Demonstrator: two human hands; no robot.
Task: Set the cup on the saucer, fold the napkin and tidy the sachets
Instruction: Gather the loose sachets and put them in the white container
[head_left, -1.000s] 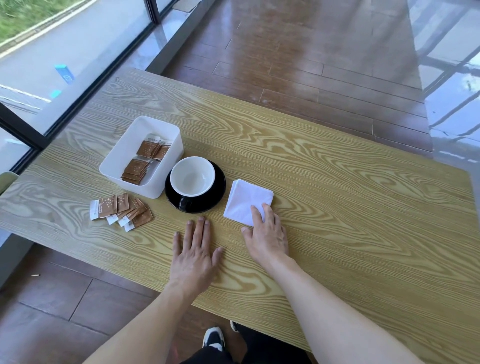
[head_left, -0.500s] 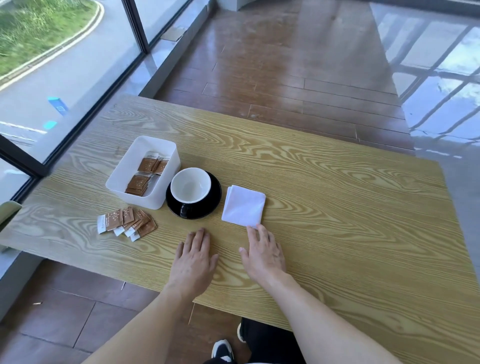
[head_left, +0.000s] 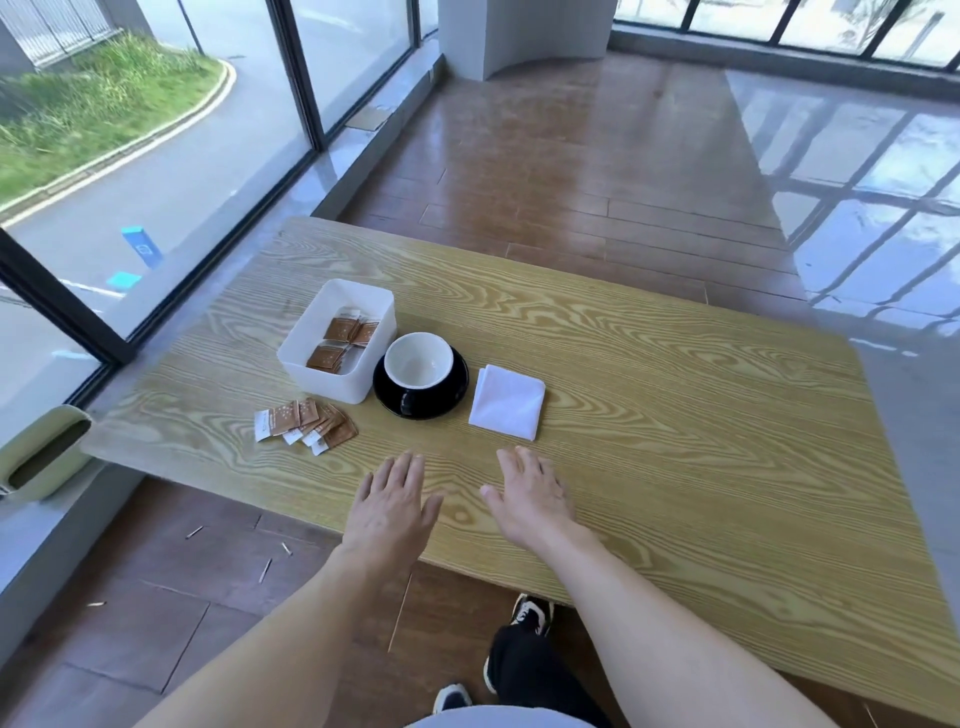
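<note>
Both hands flat, empty: left hand (head_left: 390, 512), right hand (head_left: 531, 496) on grainy wood table (head_left: 675, 441). White cup (head_left: 418, 360) on glossy black saucer (head_left: 421, 384), square folded napkin (head_left: 507, 400) beside, brown sachets (head_left: 306, 426) fanned by white bin (head_left: 337, 340)

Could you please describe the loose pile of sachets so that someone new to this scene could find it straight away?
Start at the wooden table and find the white bin near its window-side end. On the bare wood just in front of the bin lies a fanned pile of brown sachets. Unlike the sachets inside the bin, these lie loose on the tabletop, overlapping.
</note>
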